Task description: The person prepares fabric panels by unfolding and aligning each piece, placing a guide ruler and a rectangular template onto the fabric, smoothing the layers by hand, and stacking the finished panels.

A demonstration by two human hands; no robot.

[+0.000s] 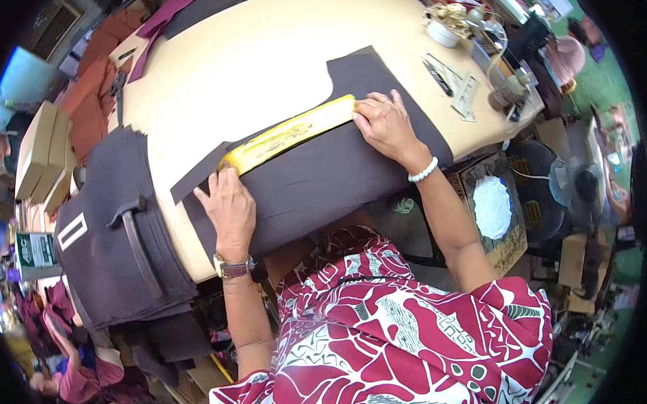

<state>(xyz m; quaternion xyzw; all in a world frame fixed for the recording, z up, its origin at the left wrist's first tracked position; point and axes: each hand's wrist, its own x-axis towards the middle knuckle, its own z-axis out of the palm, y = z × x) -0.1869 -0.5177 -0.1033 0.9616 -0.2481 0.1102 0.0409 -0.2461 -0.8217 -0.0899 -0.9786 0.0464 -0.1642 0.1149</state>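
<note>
A long, stiff-looking yellow strip (289, 135) with a pale, smudged face lies slantwise over a dark cloth piece (308, 181). At its lower left end my left hand (229, 209) grips the edge between thumb and fingers, the other fingers over the cloth. My right hand (388, 127) pinches the upper right end, its thumb on the near side. Beneath the strip the dark cloth is spread along the near edge of the cream table (226, 77), with a narrow cloth part angling out at the left.
To the left, a hammer (138, 244) and a white rectangular frame (72, 232) rest on a thick stack of dark cloth (106, 202). Clear set square (465, 96), dark pen-like tool (439, 77) and white bowl (442, 34) sit at right. Another person (80, 367) is at lower left.
</note>
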